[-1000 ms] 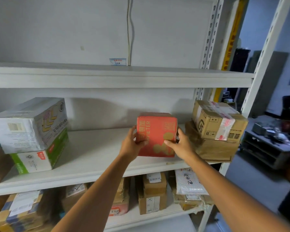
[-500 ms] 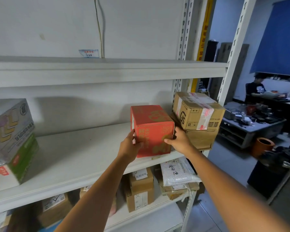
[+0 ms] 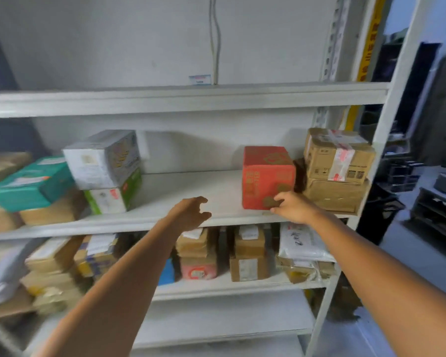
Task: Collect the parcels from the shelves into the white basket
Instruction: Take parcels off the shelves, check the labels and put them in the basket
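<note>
A red box point(image 3: 267, 176) stands on the middle shelf point(image 3: 186, 220), right of centre, against a stack of two brown parcels point(image 3: 336, 168). My right hand point(image 3: 292, 208) touches the red box's lower front corner with loosely curled fingers; the blur hides any firmer hold. My left hand point(image 3: 191, 212) hovers over the shelf's front edge, well left of the red box, fingers relaxed and holding nothing. A white box on a green-and-white box point(image 3: 106, 171) and a teal box point(image 3: 31, 184) sit further left. The white basket is out of view.
The lower shelf point(image 3: 216, 287) is packed with brown parcels and a white mailer bag point(image 3: 301, 243). The top shelf point(image 3: 180, 96) runs overhead. The rack's white upright post point(image 3: 386, 119) stands at the right, with furniture beyond it.
My left hand has let go of the red box and pulled away to the left. The box now stands on the shelf beside the brown stack. The view swung left and downward.
</note>
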`<state>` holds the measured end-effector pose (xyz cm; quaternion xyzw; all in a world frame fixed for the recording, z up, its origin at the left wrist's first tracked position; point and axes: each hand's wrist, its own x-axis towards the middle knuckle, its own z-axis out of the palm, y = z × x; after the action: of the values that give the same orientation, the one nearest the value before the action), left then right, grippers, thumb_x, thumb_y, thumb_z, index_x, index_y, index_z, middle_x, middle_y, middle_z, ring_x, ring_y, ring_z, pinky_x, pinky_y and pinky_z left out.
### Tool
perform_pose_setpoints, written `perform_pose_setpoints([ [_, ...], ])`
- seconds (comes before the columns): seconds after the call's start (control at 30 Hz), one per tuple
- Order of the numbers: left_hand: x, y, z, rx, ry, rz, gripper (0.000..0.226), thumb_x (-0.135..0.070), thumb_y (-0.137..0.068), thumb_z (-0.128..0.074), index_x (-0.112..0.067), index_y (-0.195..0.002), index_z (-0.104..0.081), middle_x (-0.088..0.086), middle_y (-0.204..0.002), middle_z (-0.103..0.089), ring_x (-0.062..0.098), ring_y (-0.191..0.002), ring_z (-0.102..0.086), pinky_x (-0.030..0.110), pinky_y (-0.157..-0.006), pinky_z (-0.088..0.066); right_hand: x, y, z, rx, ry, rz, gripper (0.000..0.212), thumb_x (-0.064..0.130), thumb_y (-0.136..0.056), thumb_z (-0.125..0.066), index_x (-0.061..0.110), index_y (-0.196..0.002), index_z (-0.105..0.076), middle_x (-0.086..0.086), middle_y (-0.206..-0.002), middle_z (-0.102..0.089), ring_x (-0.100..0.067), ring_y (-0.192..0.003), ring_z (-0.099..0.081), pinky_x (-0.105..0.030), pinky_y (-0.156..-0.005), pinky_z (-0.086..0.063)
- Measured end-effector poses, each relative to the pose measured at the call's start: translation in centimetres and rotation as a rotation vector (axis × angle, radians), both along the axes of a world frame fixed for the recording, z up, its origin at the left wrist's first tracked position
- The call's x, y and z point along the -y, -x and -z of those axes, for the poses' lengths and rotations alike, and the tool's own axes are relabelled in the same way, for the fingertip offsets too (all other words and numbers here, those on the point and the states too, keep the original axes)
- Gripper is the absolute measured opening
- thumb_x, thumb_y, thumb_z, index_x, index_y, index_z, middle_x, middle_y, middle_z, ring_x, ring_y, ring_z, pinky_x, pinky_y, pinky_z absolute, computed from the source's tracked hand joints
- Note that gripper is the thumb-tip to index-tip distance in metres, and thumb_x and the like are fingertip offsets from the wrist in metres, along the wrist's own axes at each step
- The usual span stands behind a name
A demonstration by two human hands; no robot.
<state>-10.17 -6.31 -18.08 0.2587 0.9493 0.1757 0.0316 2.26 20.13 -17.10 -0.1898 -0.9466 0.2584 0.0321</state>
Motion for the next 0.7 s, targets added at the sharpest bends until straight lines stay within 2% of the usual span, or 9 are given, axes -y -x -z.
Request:
perform_pose_setpoints([
  [0.1, 5.1, -1.1, -1.3, -0.028, 0.03, -0.108, 0.052, -0.044, -0.092, -0.054, -0.03, -0.14, -0.042, 0.003, -0.128, -0.061, 0.024, -0.109, -0.059, 0.036, -0.097, -0.046, 3.5, 1.2, -1.3, -0.035, -0.022, -0.095, 0.051, 0.038, -0.088, -0.067, 0.017, -0.132, -0.053, -0.005, -0.124, -0.061, -0.021, -0.106, -0.057, -0.033, -0.091, -0.046],
  [0.27, 13.7, -1.2, -2.9, -0.037, 0.007, -0.287, 0.051, -0.044, -0.091, -0.055, -0.03, -0.139, -0.044, 0.007, -0.131, -0.055, 0.029, -0.113, -0.054, 0.038, -0.098, -0.045, 10.3, 4.6, -3.7, -0.081, -0.042, -0.225, 0.054, 0.04, -0.088, -0.066, 0.017, -0.134, -0.053, -0.008, -0.137, -0.055, -0.025, -0.122, -0.053, -0.029, -0.097, -0.041],
  [0.43, 20.9, 1.0, -4.3, -0.112, -0.012, -0.401, 0.05, -0.044, -0.089, -0.057, -0.03, -0.136, -0.048, 0.005, -0.136, -0.053, 0.028, -0.114, -0.055, 0.035, -0.096, -0.048, 17.3, 9.4, -5.3, -0.102, -0.024, -0.346, 0.054, 0.04, -0.089, -0.064, 0.019, -0.136, -0.051, -0.007, -0.131, -0.06, -0.024, -0.117, -0.057, -0.03, -0.096, -0.043],
  [0.5, 23.4, 2.9, -4.9, -0.115, -0.058, -0.418, 0.048, -0.042, -0.089, -0.058, -0.03, -0.134, -0.051, 0.003, -0.126, -0.059, 0.025, -0.103, -0.059, 0.035, -0.087, -0.051, 20.0, 11.8, -5.7, -0.121, 0.013, -0.376, 0.054, 0.04, -0.088, -0.066, 0.018, -0.135, -0.052, -0.007, -0.126, -0.062, -0.024, -0.113, -0.059, -0.03, -0.096, -0.045],
  [0.57, 25.4, 5.1, -5.4, -0.106, -0.136, -0.454, 0.045, -0.038, -0.09, -0.057, -0.03, -0.133, -0.05, -0.001, -0.112, -0.061, 0.019, -0.089, -0.058, 0.03, -0.072, -0.052, 22.7, 14.3, -6.2, -0.162, 0.058, -0.386, 0.053, 0.039, -0.088, -0.066, 0.017, -0.134, -0.053, -0.007, -0.125, -0.063, -0.024, -0.113, -0.06, -0.028, -0.093, -0.044],
  [0.6, 26.1, 6.4, -5.7, -0.112, -0.17, -0.474, 0.045, -0.037, -0.091, -0.056, -0.03, -0.135, -0.047, -0.001, -0.112, -0.059, 0.017, -0.088, -0.056, 0.027, -0.07, -0.049, 23.9, 15.6, -6.4, -0.188, 0.086, -0.383, 0.052, 0.039, -0.088, -0.066, 0.016, -0.133, -0.054, -0.007, -0.126, -0.063, -0.024, -0.114, -0.059, -0.027, -0.093, -0.043],
  [0.7, 27.2, 10.1, -6.1, -0.162, -0.317, -0.495, 0.049, -0.034, -0.093, -0.055, -0.027, -0.139, -0.039, 0.006, -0.133, -0.051, 0.02, -0.104, -0.053, 0.027, -0.075, -0.043, 27.6, 19.5, -6.9, -0.265, 0.197, -0.356, 0.05, 0.037, -0.089, -0.065, 0.014, -0.132, -0.055, -0.009, -0.129, -0.061, -0.024, -0.115, -0.058, -0.027, -0.094, -0.043],
])
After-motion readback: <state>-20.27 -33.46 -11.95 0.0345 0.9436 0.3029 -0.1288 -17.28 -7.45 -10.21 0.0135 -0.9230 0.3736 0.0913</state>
